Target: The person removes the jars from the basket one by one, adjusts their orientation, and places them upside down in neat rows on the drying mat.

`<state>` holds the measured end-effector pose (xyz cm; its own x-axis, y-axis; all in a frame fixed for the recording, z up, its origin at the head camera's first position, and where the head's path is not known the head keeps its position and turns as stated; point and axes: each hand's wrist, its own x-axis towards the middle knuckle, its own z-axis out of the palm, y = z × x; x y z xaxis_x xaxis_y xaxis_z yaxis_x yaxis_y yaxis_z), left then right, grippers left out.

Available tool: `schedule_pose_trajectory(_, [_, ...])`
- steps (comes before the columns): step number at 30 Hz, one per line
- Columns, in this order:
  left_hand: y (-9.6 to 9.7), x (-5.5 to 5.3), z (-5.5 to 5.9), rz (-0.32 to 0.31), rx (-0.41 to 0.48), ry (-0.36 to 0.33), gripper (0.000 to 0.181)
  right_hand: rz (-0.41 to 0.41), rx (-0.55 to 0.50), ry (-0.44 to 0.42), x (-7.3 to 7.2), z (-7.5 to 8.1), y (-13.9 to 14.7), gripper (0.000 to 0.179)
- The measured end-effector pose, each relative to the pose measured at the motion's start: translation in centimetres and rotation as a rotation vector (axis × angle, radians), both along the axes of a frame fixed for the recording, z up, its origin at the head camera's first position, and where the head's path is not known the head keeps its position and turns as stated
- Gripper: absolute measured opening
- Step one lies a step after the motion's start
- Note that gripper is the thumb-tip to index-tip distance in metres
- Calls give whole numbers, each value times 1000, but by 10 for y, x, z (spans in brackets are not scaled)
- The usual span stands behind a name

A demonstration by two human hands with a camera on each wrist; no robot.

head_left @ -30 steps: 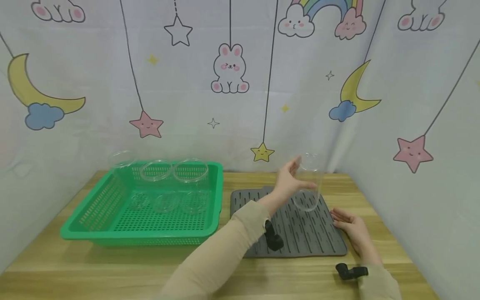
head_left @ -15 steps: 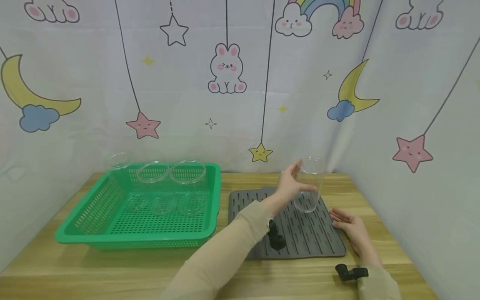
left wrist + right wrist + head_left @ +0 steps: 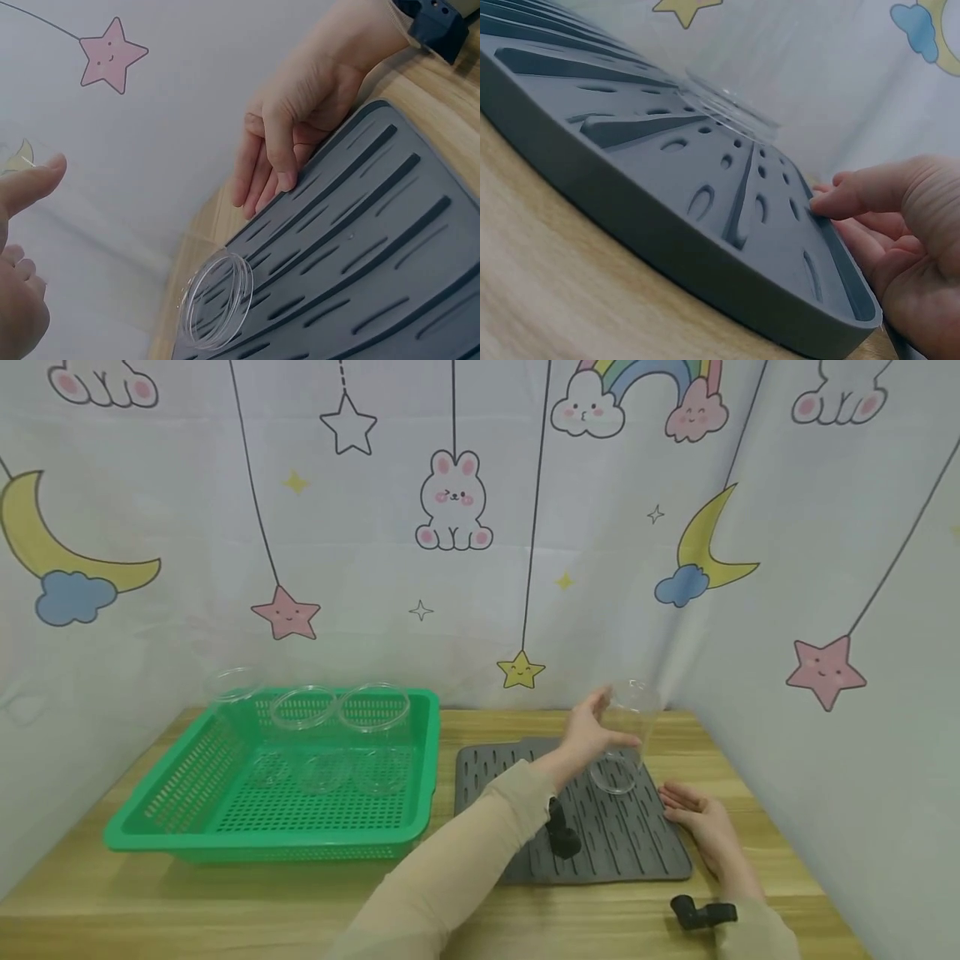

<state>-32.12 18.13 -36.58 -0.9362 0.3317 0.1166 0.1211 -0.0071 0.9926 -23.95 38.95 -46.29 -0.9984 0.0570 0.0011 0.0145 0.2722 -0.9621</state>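
Observation:
In the head view my left hand [image 3: 588, 727] holds a clear, tall plastic cup [image 3: 637, 714] around its side. The cup leans a little to the right, and its base is over the right part of a grey ridged drying mat [image 3: 600, 835]. Whether the base touches the mat, I cannot tell. My right hand [image 3: 705, 827] lies beside the mat's right edge with its fingers loose. Seen in the left wrist view, the thumb of that right hand [image 3: 300, 120] touches the mat's rim, and the other fingers lie just outside it.
Several clear cups [image 3: 375, 706] stand upright in a green perforated basket [image 3: 262, 842] on the left of the wooden table [image 3: 187, 910]. A white curtain [image 3: 465, 593] printed with cartoons hangs right behind the table and along its right side.
My left hand has shifted slightly right with the cup, whose top now leans further right. My right hand stays by the mat's edge. The head view has moved a little.

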Motion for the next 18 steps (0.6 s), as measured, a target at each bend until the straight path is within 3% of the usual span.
schedule_pose_trajectory(18, [2, -6, 2, -52, -154, 88, 95, 1, 13, 7, -1, -3, 0, 60])
